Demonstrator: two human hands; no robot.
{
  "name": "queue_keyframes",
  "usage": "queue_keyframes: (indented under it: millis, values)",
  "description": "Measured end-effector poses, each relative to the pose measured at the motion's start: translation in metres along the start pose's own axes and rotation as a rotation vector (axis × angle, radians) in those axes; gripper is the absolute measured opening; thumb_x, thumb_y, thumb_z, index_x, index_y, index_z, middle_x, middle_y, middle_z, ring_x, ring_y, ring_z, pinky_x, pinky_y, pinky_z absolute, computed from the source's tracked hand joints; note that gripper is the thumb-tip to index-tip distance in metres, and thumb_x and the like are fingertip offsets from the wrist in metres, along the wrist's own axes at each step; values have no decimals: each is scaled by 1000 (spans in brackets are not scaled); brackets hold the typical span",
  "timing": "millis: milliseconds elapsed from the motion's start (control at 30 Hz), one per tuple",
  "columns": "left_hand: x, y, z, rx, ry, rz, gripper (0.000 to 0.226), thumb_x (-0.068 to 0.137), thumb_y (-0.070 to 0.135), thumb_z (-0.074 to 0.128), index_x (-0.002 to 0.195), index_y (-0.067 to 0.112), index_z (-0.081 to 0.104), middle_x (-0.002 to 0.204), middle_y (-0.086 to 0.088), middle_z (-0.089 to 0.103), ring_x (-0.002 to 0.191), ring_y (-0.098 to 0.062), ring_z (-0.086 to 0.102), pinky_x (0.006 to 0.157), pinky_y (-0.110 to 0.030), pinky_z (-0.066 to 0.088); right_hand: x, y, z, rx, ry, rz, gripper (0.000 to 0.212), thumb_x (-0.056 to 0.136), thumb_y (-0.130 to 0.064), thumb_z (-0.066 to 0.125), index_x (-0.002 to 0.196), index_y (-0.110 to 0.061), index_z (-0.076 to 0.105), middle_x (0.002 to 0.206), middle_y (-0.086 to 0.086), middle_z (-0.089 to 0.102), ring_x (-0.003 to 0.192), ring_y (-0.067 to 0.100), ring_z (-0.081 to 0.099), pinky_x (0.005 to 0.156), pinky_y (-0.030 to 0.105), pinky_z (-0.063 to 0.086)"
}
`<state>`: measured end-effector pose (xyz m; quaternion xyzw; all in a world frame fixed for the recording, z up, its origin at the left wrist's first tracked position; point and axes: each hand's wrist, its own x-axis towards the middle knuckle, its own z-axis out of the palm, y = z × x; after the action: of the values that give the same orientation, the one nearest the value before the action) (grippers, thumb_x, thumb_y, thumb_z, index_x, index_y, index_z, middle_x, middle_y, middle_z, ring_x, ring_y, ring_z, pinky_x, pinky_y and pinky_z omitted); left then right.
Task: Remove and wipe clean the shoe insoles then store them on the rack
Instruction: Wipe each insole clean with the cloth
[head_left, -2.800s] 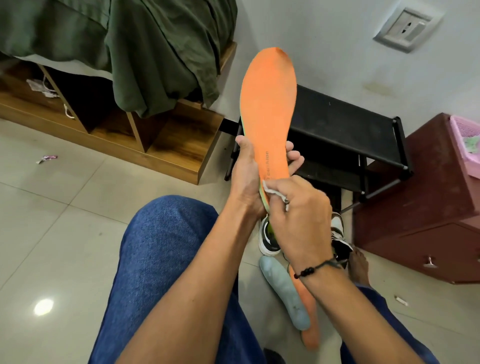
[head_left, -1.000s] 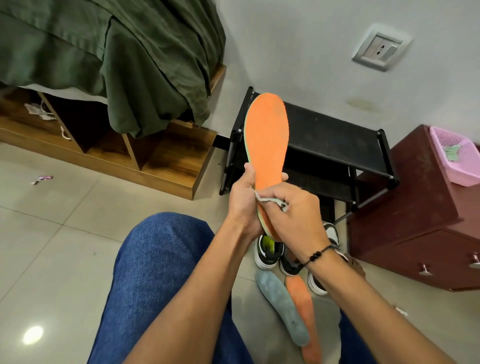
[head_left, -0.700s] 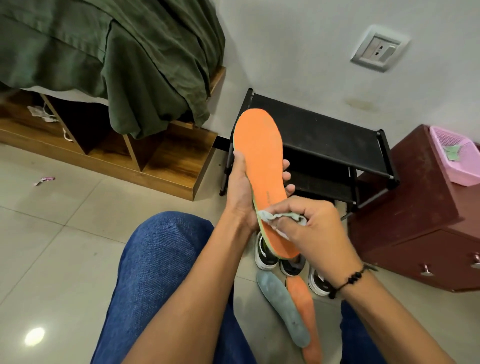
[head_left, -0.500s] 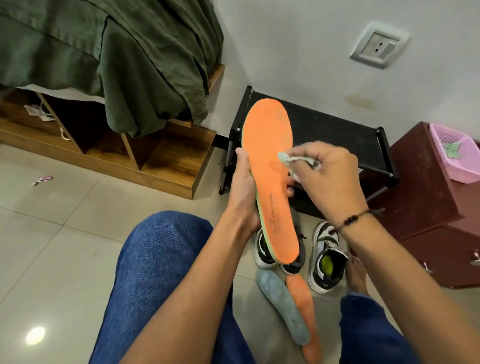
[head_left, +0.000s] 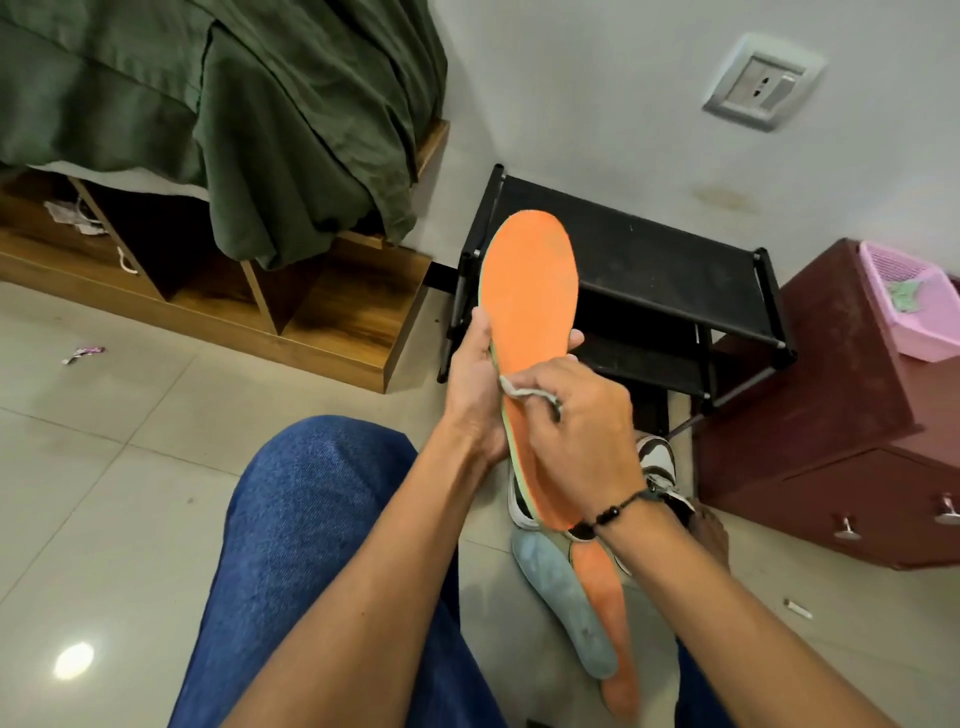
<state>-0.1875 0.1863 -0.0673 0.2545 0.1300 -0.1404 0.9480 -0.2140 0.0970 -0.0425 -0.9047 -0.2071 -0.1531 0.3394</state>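
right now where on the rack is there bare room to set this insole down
The rack's top shelf is bare from the raised orange insole across to its right posts beside the maroon cabinet. The floor in front is crowded with sneakers and two loose insoles.

The rack (head_left: 654, 270) stands against the far wall, with the bed (head_left: 208, 130) to its left and a cabinet (head_left: 841, 415) just to its right. A basket (head_left: 904, 306) sits on the cabinet. Shoes (head_left: 660, 457) lie on the floor near the rack, and two insoles (head_left: 592, 623) lie side by side nearer still. A wall socket (head_left: 761, 85) is above the rack.
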Motion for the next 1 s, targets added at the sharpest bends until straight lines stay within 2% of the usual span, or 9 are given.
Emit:
queue_keyframes:
  millis: [200,333,400,467,567,633,733,867,1000]
  values:
    - [-18,-18,-2,-62,45,-32,78,95,62,14,112,-3,53,97,-21,58,73,-26,53,68,-33,49,-38,-9,-19,118,-155,148,16,77,-5,62,77,-15,75,83,3,72,80,23,65,76,41,51]
    - [-29,-31,-4,-47,90,-11,80,95,63,14,122,-4,50,98,-23,58,73,-27,54,68,-35,50,-59,-8,-53,271,-366,381,16,78,-13,72,71,-28,71,78,0,71,78,14,64,72,29,50]
    - [-37,-36,-4,-57,84,-10,81,95,63,15,122,-5,51,98,-23,59,74,-28,55,72,-37,49,-66,-9,-66,462,-273,492,30,78,1,67,69,-27,70,68,-8,68,67,7,61,64,24,49]
    - [-50,-46,-2,-54,93,-22,80,95,63,14,114,-4,54,97,-23,59,77,-29,56,74,-38,49,-70,-7,-75,544,-152,556,30,76,8,63,71,-21,69,68,-7,68,66,7,61,64,24,50]
    - [-71,-63,6,-58,118,-44,78,96,61,13,124,-3,47,98,-24,58,84,-33,55,81,-41,45,-79,-5,-75,287,-174,438,7,75,-9,71,80,-13,73,80,3,69,78,16,63,71,27,48]
    - [-79,-71,7,-47,128,-25,79,96,59,12,129,-5,43,96,-25,57,82,-34,56,80,-41,45,-91,-9,-72,103,-247,362,9,78,-19,72,85,-14,75,86,6,71,84,16,63,76,28,47]
    - [-88,-78,4,-79,118,-7,76,98,56,10,105,-7,51,88,-22,57,70,-30,54,69,-35,45,-112,-19,-69,105,-292,349,10,82,-21,68,88,-15,75,93,7,71,96,20,63,83,27,46]
    - [-94,-79,5,-101,127,-31,81,96,60,9,103,-10,51,88,-23,56,69,-30,50,67,-35,44,-131,-19,-75,331,-274,410,7,77,-15,71,81,-19,73,77,-6,66,76,6,59,67,21,45]
    - [-98,-95,4,-88,224,-85,77,97,59,16,101,-8,52,85,-23,56,70,-31,52,68,-38,47,-149,-6,-79,615,-133,610,23,69,1,63,69,-21,69,81,0,65,87,10,58,71,22,47]
